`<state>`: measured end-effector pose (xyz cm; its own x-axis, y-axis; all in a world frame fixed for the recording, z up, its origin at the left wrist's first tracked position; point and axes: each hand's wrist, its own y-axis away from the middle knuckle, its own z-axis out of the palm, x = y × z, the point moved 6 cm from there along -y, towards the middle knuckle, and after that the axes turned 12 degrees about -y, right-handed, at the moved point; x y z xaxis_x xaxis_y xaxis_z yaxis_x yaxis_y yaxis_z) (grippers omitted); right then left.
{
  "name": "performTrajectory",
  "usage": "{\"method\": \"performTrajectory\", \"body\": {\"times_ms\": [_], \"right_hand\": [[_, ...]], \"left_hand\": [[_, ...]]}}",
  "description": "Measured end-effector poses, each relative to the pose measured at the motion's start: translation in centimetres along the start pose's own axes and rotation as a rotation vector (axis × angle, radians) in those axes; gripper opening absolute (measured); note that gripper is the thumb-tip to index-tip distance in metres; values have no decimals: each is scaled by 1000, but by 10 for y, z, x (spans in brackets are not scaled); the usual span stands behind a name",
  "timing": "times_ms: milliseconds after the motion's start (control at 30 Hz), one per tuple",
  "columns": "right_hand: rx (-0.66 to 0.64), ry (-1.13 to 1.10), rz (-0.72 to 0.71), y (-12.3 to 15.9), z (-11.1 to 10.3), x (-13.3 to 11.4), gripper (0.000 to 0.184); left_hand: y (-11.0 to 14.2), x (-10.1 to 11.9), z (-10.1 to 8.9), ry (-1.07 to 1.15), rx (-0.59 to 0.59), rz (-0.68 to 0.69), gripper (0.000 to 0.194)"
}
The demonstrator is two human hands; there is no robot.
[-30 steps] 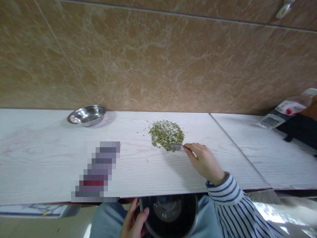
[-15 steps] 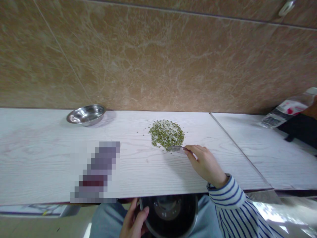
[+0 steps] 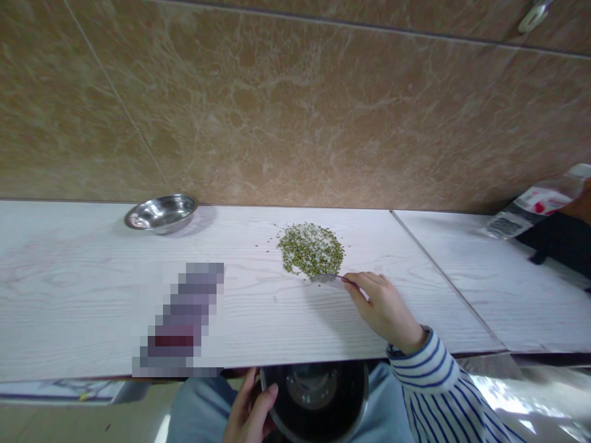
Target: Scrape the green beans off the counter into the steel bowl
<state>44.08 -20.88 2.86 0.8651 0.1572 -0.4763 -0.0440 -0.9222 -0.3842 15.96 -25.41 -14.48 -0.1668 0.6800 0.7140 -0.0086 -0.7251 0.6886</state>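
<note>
Heap of small green seeds flecked with white grains [image 3: 310,249] lies in a rough round patch on a white wood-grain tabletop [image 3: 425,320], with a few strays scattered around it. In the head view, the right hand [image 3: 383,311] is half closed, its thumb and fingers pinching the thin handle of a small flat metal blade [image 3: 325,278]. The blade lies low over the tabletop, its tip touching the near edge of the heap, a hold that seems to keep it flat to the surface. A blue-and-white striped sleeve [image 3: 429,375] runs back from that wrist.

The left hand [image 3: 249,415] is curled around the rim of a deep steel bowl [image 3: 314,400], which rests on light-blue trousers [image 3: 203,412] just below the table's near edge. That position appears to put its open mouth close under the edge. A shallow stainless-steel bowl [image 3: 161,213] stands apart at the far edge, against a brown marble-patterned wall [image 3: 295,104]. Far right lies a clear plastic bag with red print [image 3: 530,212]. A pixelated patch [image 3: 182,320] hides whatever lies left of the hand.

Compared with a second ago, the right hand and blade sit slightly nearer the person, while the heap and both bowls match.
</note>
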Motion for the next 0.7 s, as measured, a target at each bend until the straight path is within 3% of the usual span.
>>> {"method": "performTrajectory", "body": {"times_ms": [167,400,700], "right_hand": [[11,20,-6,1,-1,2,25],[52,43,17,1,-3,8,27],[0,14,4,0,0,2,26]], "left_hand": [[-2,-1,-1,37,-47,-18,62],[-4,-1,-2,-11,-26,2,74],[3,5,4,7,-53,2,67]]}}
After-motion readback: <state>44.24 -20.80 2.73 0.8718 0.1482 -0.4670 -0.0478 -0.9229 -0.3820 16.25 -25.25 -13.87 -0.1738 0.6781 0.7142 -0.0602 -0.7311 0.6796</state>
